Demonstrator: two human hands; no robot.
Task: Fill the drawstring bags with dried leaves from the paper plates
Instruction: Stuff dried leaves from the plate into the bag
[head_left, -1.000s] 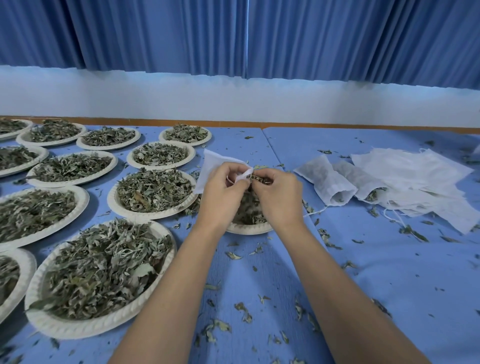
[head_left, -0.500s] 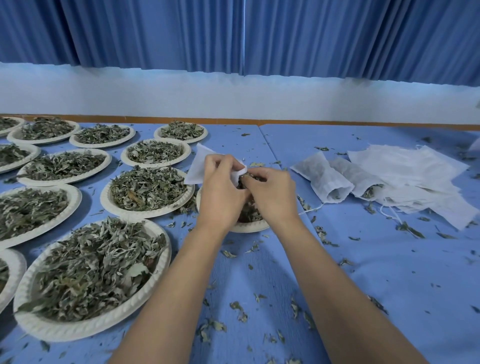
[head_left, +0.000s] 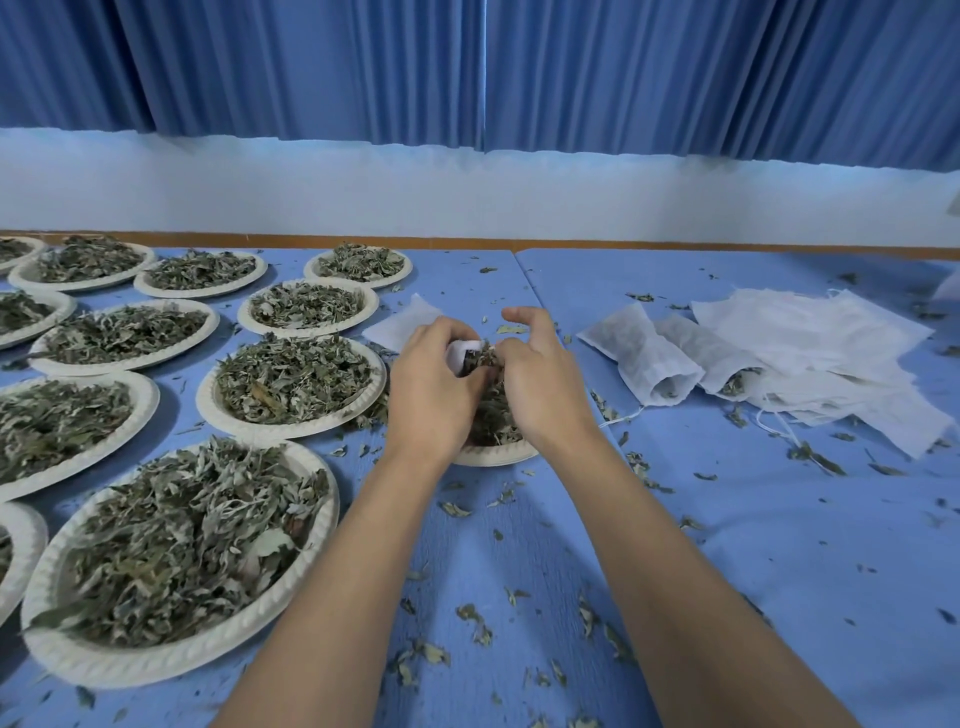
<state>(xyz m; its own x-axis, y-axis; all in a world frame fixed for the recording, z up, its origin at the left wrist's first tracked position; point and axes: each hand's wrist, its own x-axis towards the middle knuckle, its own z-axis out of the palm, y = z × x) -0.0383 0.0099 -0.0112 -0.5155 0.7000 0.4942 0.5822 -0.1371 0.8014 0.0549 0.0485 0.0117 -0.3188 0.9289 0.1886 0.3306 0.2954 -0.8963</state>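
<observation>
Over a round white paper plate (head_left: 493, 457) on the blue table (head_left: 727, 519), left hand (head_left: 431, 395) grips a white fabric drawstring bag (head_left: 402, 325) at its mouth, bag body sticking out beyond the knuckles. Right hand (head_left: 540, 384) pinches grey-green dried leaves (head_left: 483, 358) against that mouth.

Bright even light, soft shadows, blue cast, wide-angle bending at edges

A white drawstring bag (head_left: 410, 325) was held open above a paper plate (head_left: 493, 457), dried leaves (head_left: 483, 358) bunched at its mouth. Two filled bags (head_left: 641, 358) lay right beside a pile of flat empty bags (head_left: 831, 353); more leaf-heaped plates (head_left: 156, 660) stood left
</observation>
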